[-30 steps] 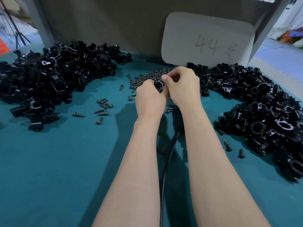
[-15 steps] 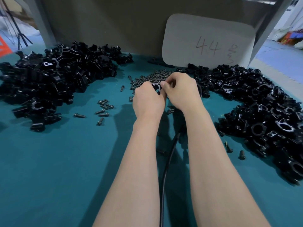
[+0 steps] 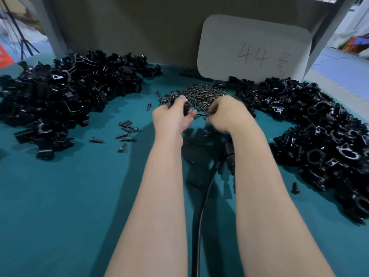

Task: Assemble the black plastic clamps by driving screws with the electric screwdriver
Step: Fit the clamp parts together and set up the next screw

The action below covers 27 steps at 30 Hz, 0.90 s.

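Tripod legs [image 3: 22, 43] stand in the far left background, dim and cut by the frame edge. Below them a big left pile of clamps [image 3: 65, 92] sprawls over the teal cloth [image 3: 60, 196]. Its black pieces are so tangled that single ones are hard to pick out, and its left side runs out of view. Loose screws [image 3: 125, 130] lie scattered just right of it.

The left hand [image 3: 171, 116] grips one black clamp [image 3: 186, 109], thumb on top and fingers curled under, so most of the part is hidden. Behind both hands sits the screw heap [image 3: 199, 94]. The right hand [image 3: 227, 112] is motion-blurred at the heap's near edge, fingers bent downward; whether they pinch a screw I cannot tell.

Under the right wrist a dark barrel shows, the electric screwdriver [image 3: 229, 154], mostly covered by the forearm. Its cable [image 3: 201, 206] runs between the forearms to the bottom edge. Whether the tool rests on the cloth is unclear.

A single screw [image 3: 295, 187] lies near the right pile of clamps [image 3: 319, 126], which is cut off at the right edge. A white card [image 3: 253, 48] marked 44 leans on the grey panel [image 3: 129, 27] at the back. Blue floor [image 3: 343, 66] shows beyond.
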Each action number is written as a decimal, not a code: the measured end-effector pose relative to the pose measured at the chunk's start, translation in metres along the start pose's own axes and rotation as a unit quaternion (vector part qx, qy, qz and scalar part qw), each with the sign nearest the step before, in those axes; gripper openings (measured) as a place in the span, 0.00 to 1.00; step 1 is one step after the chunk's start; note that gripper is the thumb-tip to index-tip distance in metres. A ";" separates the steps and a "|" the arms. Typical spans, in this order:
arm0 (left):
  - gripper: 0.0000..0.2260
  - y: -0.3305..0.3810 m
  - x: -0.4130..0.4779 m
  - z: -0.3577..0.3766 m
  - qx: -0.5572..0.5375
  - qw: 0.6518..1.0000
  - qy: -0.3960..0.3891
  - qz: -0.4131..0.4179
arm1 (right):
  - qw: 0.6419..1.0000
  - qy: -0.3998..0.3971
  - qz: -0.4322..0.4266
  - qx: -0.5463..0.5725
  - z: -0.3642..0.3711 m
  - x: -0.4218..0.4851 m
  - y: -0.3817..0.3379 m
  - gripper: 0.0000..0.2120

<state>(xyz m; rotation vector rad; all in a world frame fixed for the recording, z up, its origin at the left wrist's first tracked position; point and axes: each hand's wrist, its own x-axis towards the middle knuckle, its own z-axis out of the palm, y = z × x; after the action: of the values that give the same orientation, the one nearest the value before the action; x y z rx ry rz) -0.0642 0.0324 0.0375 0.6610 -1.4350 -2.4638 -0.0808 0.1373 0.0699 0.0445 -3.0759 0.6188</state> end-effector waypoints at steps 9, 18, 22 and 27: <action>0.08 0.006 -0.001 -0.010 -0.222 0.963 -0.069 -0.137 | 0.970 -0.141 0.054 -0.190 0.028 -0.006 -0.010 0.15; 0.05 0.005 -0.001 -0.008 -0.256 0.952 -0.081 -0.150 | 0.984 -0.110 0.056 -0.130 0.024 -0.010 -0.011 0.11; 0.08 0.005 0.000 -0.007 -0.246 0.953 -0.079 -0.158 | 0.995 -0.074 0.020 -0.066 -0.001 -0.010 -0.011 0.15; 0.08 0.006 0.000 -0.007 -0.217 0.959 -0.080 -0.165 | 0.998 -0.059 -0.024 0.028 -0.013 -0.021 -0.018 0.14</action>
<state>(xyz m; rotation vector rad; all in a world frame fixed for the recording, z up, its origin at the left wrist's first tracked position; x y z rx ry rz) -0.0612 0.0241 0.0395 0.6549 -0.8226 -3.0148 -0.0597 0.1260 0.0888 0.1603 -3.1582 0.7245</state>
